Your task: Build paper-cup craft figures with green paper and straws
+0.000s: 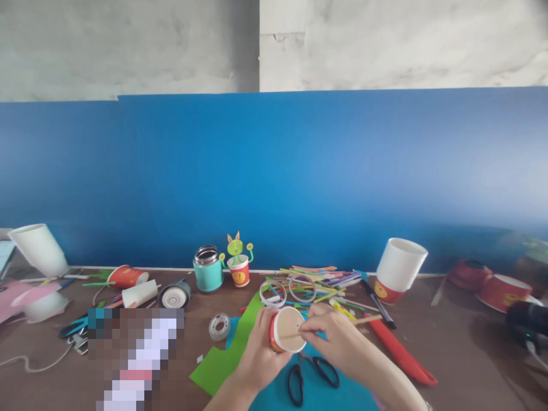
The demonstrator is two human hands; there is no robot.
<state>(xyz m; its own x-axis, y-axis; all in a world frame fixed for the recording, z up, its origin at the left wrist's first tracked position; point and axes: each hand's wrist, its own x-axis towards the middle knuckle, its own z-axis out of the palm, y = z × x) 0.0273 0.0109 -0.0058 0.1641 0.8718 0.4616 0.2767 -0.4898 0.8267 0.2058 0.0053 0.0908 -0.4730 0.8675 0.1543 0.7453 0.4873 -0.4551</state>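
Note:
My left hand (260, 349) is wrapped round a small red paper cup (286, 330), tipped so its open mouth faces me. My right hand (333, 331) pinches a thin wooden stick (368, 319) whose near end reaches into the cup's mouth. Black-handled scissors (309, 374) lie just below both hands on teal paper (317, 394). A green paper sheet (231, 354) lies under my left wrist.
Colourful paper strips (319, 277) and rings lie behind the hands, with a tape roll (220, 326), a teal jar (208, 268), a rabbit-decorated cup (238, 265), a white cup on a red one (398, 268) and a red cutter (402, 354). More cups clutter the left; a blue backdrop stands behind.

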